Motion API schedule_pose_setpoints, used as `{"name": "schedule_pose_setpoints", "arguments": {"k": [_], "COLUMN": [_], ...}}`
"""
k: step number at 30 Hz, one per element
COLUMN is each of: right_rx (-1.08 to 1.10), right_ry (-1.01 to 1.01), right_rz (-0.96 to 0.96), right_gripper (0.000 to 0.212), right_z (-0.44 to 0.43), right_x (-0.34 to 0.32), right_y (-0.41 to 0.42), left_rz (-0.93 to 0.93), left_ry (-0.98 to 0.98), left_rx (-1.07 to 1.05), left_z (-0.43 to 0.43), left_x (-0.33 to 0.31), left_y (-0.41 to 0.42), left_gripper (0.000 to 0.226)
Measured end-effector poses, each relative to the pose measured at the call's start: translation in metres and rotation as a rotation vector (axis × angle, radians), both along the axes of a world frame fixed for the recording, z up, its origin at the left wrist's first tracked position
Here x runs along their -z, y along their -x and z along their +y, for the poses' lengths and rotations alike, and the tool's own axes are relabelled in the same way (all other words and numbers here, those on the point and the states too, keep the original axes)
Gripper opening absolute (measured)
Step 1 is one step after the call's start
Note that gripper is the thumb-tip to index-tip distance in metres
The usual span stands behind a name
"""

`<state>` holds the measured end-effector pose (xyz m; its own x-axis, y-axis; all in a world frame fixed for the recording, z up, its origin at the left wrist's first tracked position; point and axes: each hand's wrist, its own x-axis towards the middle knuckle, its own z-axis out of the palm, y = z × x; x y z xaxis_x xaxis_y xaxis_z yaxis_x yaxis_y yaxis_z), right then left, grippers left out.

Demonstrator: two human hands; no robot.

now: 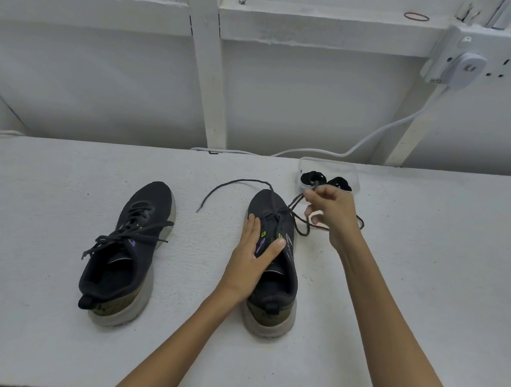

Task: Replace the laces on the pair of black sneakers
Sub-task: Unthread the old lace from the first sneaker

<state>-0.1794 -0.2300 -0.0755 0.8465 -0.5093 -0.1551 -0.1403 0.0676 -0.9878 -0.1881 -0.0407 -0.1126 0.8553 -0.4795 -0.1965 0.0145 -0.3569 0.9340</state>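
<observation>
The left grip (256,247), fingers flat and apart, pins the right sneaker (285,274) to the tabletop (36,193) so the right grip (328,210), pinched on its lace (243,180), can draw it out; the other sneaker (126,250) waits, laced.

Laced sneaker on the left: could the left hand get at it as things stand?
Probably yes: the left hand merely rests on the other sneaker, and only bare table separates it from the laced sneaker.
</observation>
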Motion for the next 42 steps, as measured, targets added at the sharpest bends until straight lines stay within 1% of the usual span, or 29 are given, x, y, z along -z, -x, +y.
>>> {"name": "schedule_pose_setpoints", "arguments": {"k": [2, 4, 6, 7, 9, 12, 13, 14, 16, 18, 19, 21, 23, 24, 26, 29, 30, 32, 33, 35, 36, 38, 40, 42], "right_rx": [-0.043, -0.160, -0.241, -0.230, -0.126, 0.082, 0.099, 0.065, -0.089, -0.176, -0.162, -0.051, 0.093, 0.125, 0.056, -0.150, -0.178, -0.120, -0.047, 0.097, 0.122, 0.043, -0.096, -0.121], "right_ry": [0.018, 0.141, 0.236, 0.245, 0.221, 0.036, -0.012, -0.011, 0.061, 0.125, 0.152, 0.176, 0.111, 0.067, 0.049, 0.111, 0.136, 0.199, 0.223, 0.177, 0.127, 0.089, 0.146, 0.231], "right_rz": [0.028, 0.119, 0.158, 0.145, 0.089, -0.009, -0.009, 0.021, 0.131, 0.164, 0.139, 0.062, 0.000, -0.013, 0.025, 0.141, 0.148, 0.105, 0.073, -0.001, -0.029, -0.013, 0.064, 0.093], "right_gripper": [0.013, 0.014, 0.013, 0.011, 0.009, 0.008, 0.009, 0.010, 0.014, 0.019, 0.018, 0.016, 0.016, 0.016, 0.015, 0.018, 0.016, 0.009, 0.011, 0.016, 0.017, 0.012, 0.011, 0.009], "right_z": [0.003, 0.012, 0.019, 0.020, 0.018, 0.011, 0.010, 0.010, 0.016, 0.022, 0.023, 0.019, 0.011, 0.007, 0.008, 0.019, 0.022, 0.021, 0.019, 0.014, 0.014, 0.020, 0.028, 0.030], "right_x": [0.001, 0.008, 0.014, 0.015, 0.012, 0.004, 0.004, 0.005, 0.012, 0.020, 0.022, 0.021, 0.015, 0.013, 0.011, 0.018, 0.020, 0.020, 0.019, 0.015, 0.014, 0.015, 0.023, 0.028], "right_y": [0.002, 0.007, 0.009, 0.009, 0.007, 0.005, 0.005, 0.007, 0.010, 0.012, 0.011, 0.007, 0.004, 0.004, 0.005, 0.010, 0.010, 0.006, 0.004, 0.000, -0.001, 0.002, 0.007, 0.009], "left_rz": [0.000, -0.006, -0.009, -0.007, -0.005, -0.005, -0.002, -0.001, -0.004, -0.003, -0.002, -0.001, 0.002, 0.004, 0.004, -0.003, -0.005, -0.004, -0.002, -0.004, -0.003, -0.001, -0.007, -0.004], "left_ry": [0.002, 0.002, -0.005, -0.006, -0.008, -0.006, -0.004, -0.002, -0.002, -0.002, 0.000, 0.002, 0.007, 0.008, 0.011, 0.007, 0.004, 0.001, -0.001, -0.003, -0.003, 0.003, 0.010, 0.010], "left_rx": [-0.002, -0.006, -0.006, -0.006, -0.008, -0.003, -0.005, -0.008, -0.010, -0.011, -0.013, -0.017, -0.015, -0.014, -0.018, -0.025, -0.023, -0.020, -0.019, -0.016, -0.017, -0.027, -0.034, -0.026], "left_z": [0.000, 0.000, -0.001, -0.001, 0.000, 0.000, -0.001, -0.001, -0.001, -0.001, -0.001, 0.000, 0.000, 0.000, 0.000, 0.000, 0.000, -0.001, -0.001, -0.001, -0.001, -0.001, -0.001, -0.001], "left_x": [0.000, 0.000, 0.000, 0.000, 0.000, 0.001, 0.001, 0.001, 0.001, 0.001, 0.001, 0.001, 0.001, 0.001, 0.001, 0.001, 0.001, 0.000, 0.000, 0.001, 0.001, 0.001, 0.001, 0.000], "left_y": [0.000, 0.001, 0.000, 0.000, 0.000, 0.000, 0.000, 0.000, 0.000, 0.000, 0.000, 0.001, 0.001, 0.001, 0.001, 0.000, 0.000, 0.001, 0.001, 0.001, 0.001, 0.000, 0.000, 0.000], "left_gripper": [0.081, 0.080, 0.080, 0.080, 0.081, 0.080, 0.080, 0.080, 0.080, 0.079, 0.079, 0.080, 0.081, 0.082, 0.082, 0.080, 0.080, 0.083, 0.085, 0.085, 0.084, 0.083, 0.081, 0.082]}}
